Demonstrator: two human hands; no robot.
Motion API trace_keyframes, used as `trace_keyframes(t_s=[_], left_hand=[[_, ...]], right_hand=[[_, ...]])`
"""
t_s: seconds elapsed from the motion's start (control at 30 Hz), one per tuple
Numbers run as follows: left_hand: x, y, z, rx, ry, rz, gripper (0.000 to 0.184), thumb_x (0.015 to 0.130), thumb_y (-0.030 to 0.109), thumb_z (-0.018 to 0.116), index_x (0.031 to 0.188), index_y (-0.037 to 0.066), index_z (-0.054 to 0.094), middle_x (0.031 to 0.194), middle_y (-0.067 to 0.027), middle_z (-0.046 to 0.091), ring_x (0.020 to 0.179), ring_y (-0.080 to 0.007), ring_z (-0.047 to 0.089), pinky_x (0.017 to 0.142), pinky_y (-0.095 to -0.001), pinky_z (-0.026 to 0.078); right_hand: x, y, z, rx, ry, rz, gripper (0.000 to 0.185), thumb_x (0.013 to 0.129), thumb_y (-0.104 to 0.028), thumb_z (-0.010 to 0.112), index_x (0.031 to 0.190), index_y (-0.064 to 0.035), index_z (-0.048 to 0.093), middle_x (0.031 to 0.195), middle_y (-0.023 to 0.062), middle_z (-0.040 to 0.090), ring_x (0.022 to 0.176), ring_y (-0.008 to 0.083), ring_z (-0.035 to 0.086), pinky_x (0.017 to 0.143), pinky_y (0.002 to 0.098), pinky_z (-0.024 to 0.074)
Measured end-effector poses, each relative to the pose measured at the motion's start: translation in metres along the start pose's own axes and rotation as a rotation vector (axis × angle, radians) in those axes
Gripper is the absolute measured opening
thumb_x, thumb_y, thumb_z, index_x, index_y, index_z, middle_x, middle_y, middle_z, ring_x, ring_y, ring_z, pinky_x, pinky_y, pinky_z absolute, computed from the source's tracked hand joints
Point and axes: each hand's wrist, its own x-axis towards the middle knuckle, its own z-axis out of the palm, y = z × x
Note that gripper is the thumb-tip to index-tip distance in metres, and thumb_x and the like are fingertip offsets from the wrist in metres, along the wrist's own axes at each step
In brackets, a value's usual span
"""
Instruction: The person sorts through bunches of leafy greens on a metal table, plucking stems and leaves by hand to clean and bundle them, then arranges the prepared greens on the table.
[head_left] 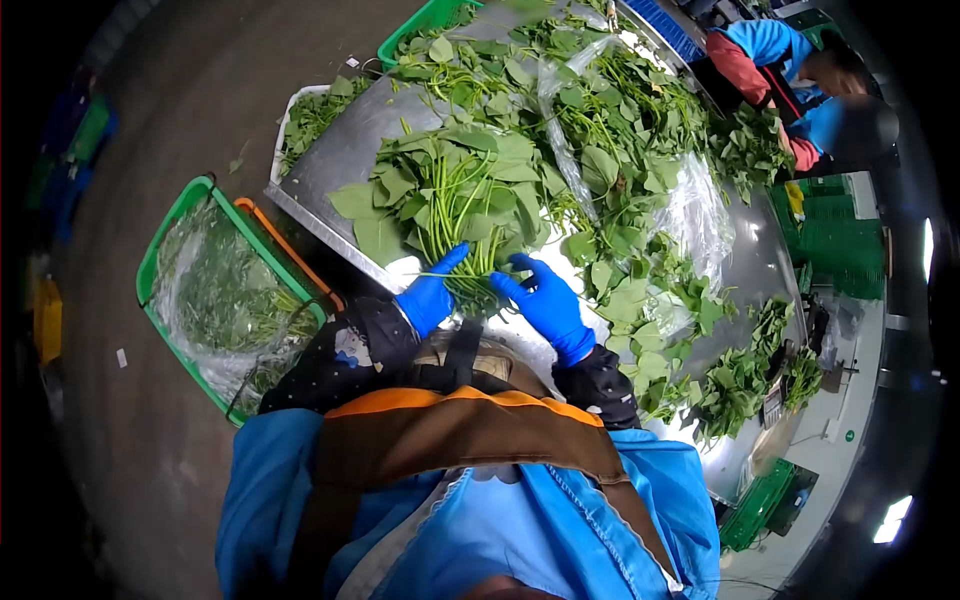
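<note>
A large bunch of leafy greens with long stems (455,200) lies at the near edge of the metal table, cut ends toward me. My left hand (428,298), in a blue glove, is closed at the left side of the stems, its index finger stretched along them. One loose stem runs crosswise between my hands. My right hand (548,312), also blue-gloved, is at the right side of the stem ends, with thumb and index finger apart. The undersides of both hands are hidden.
More greens (640,270) and clear plastic film (695,220) cover the metal table (335,170). A green basket (165,245) lined with plastic stands on the floor at left. Another person (765,65) works at the far right. Green crates (835,235) stand beyond the table.
</note>
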Motion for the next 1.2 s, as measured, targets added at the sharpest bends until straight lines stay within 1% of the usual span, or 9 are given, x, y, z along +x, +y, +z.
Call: trace_keyframes(t_s=[0.13, 0.23, 0.37, 0.53, 0.67, 0.73, 0.8, 1.03, 1.2], left_hand=[[0.012, -0.008, -0.011, 0.078, -0.091, -0.127, 0.04, 0.091, 0.027, 0.041, 0.121, 0.001, 0.041, 0.111, -0.0158, 0.053, 0.096, -0.0225, 0.056, 0.085, -0.0324, 0.046], [0.019, -0.01, -0.033, 0.418, 0.033, -0.111, 0.034, 0.088, 0.031, 0.048, 0.116, 0.012, 0.048, 0.086, -0.0023, 0.059, 0.069, -0.0087, 0.055, 0.057, -0.0225, 0.045], [0.016, -0.009, 0.014, 0.4, 0.031, -0.129, 0.041, 0.082, 0.041, 0.055, 0.111, 0.012, 0.051, 0.087, -0.0007, 0.059, 0.072, -0.0094, 0.056, 0.061, -0.0224, 0.046], [0.002, 0.017, 0.056, 1.595, -0.22, -0.477, 0.047, 0.079, 0.037, 0.059, 0.109, 0.001, 0.052, 0.091, -0.0088, 0.061, 0.078, -0.0157, 0.059, 0.071, -0.0295, 0.046], [-0.043, 0.033, 0.19, 2.406, -0.578, 0.986, 0.089, 0.058, 0.04, 0.07, 0.131, 0.01, 0.029, 0.126, -0.018, 0.04, 0.117, -0.0342, 0.037, 0.103, -0.045, 0.018], [-0.004, 0.023, 0.136, 2.412, -0.577, 0.822, 0.09, 0.055, 0.042, 0.072, 0.129, 0.008, 0.032, 0.114, -0.0201, 0.049, 0.107, -0.0351, 0.046, 0.094, -0.0429, 0.032], [-0.002, 0.011, 0.143, 2.499, -0.5, 0.066, 0.077, 0.052, 0.041, 0.071, 0.117, 0.009, 0.045, 0.077, -0.018, 0.059, 0.071, -0.0326, 0.058, 0.061, -0.0394, 0.046], [0.012, -0.009, 0.11, 2.332, -0.7, -0.103, 0.056, 0.052, 0.04, 0.07, 0.096, 0.008, 0.058, 0.077, -0.0184, 0.059, 0.07, -0.0336, 0.058, 0.064, -0.0384, 0.047], [0.006, 0.017, 0.135, 2.408, -0.529, 0.162, 0.048, 0.053, 0.039, 0.07, 0.084, 0.004, 0.059, 0.071, -0.0163, 0.059, 0.069, -0.0342, 0.058, 0.061, -0.0383, 0.046]], right_hand=[[0.02, -0.004, 0.002, 0.272, -0.351, 0.107, 0.07, 0.063, -0.05, 0.07, 0.099, 0.0059, 0.05, 0.084, 0.0169, 0.059, 0.078, 0.0235, 0.058, 0.068, 0.0329, 0.0461], [0.034, 0.006, 0.03, -0.07, -0.195, 0.052, 0.075, 0.05, -0.053, 0.075, 0.093, 0.0036, 0.051, 0.074, 0.0138, 0.06, 0.068, 0.0249, 0.06, 0.063, 0.0349, 0.0471], [0.035, 0.017, 0.026, -0.31, -0.038, -0.107, 0.063, 0.052, -0.045, 0.071, 0.095, -0.0022, 0.052, 0.077, 0.0173, 0.06, 0.072, 0.0324, 0.06, 0.063, 0.0382, 0.0477], [0.037, 0.02, -0.031, -0.702, 0.021, -0.373, 0.038, 0.054, -0.039, 0.068, 0.068, -0.0052, 0.055, 0.059, 0.0147, 0.057, 0.053, 0.0321, 0.057, 0.05, 0.0377, 0.046], [0.02, -0.005, -0.068, -0.732, -0.416, -0.364, 0.023, 0.054, -0.025, 0.063, 0.067, -0.0075, 0.057, 0.055, 0.0117, 0.056, 0.048, 0.0315, 0.055, 0.047, 0.0382, 0.0446], [0.001, -0.016, -0.074, -0.857, -0.246, -0.531, 0.031, 0.052, -0.026, 0.067, 0.076, -0.0099, 0.06, 0.061, 0.0138, 0.057, 0.059, 0.0328, 0.056, 0.053, 0.0403, 0.0449], [-0.012, -0.008, -0.074, -0.798, -0.39, -0.53, 0.033, 0.052, -0.029, 0.068, 0.079, -0.0105, 0.06, 0.064, 0.0147, 0.057, 0.059, 0.0338, 0.055, 0.053, 0.0412, 0.0444], [-0.025, -0.01, -0.083, -0.788, -0.564, -0.592, 0.043, 0.05, -0.031, 0.071, 0.086, -0.0112, 0.06, 0.069, 0.0136, 0.059, 0.061, 0.032, 0.057, 0.054, 0.0385, 0.0457], [-0.015, -0.019, -0.084, -0.839, -0.163, -0.697, 0.029, 0.055, -0.026, 0.064, 0.08, -0.011, 0.058, 0.062, 0.0142, 0.052, 0.057, 0.034, 0.051, 0.057, 0.0409, 0.0417]])
